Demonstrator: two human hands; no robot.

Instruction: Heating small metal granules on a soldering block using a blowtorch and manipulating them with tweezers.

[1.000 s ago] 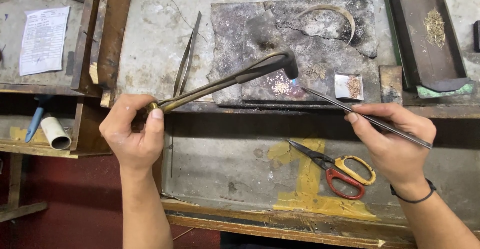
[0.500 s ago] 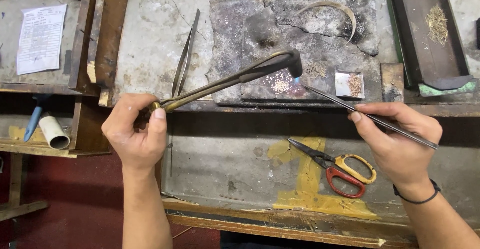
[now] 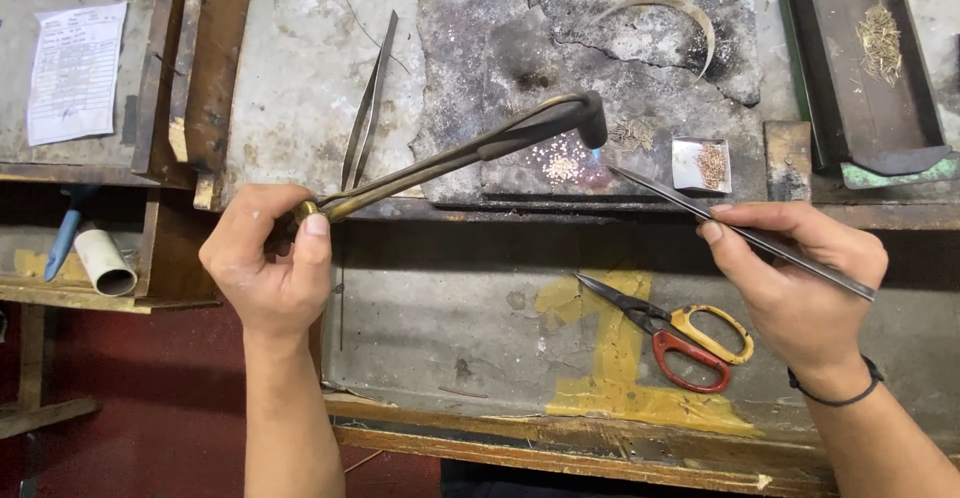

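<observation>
- Left hand (image 3: 268, 270): we see it closed around the brass end of a torch (image 3: 455, 156), whose bent nozzle hangs over the charred slab (image 3: 500, 48) on the bench (image 3: 300, 58).
- Right hand (image 3: 800, 283): it grips long tweezers (image 3: 735, 230), their tip reaching just beside the nozzle.
- Pale small beads (image 3: 561, 167) lie on the slab below the nozzle.
- A small metal dish (image 3: 700, 165) of filings sits right of the slab.
- Scissors (image 3: 672, 330) with red and yellow handles lie on the lower shelf, near our right hand.
- A second pair of tweezers (image 3: 368, 103) rests left of the slab.
</observation>
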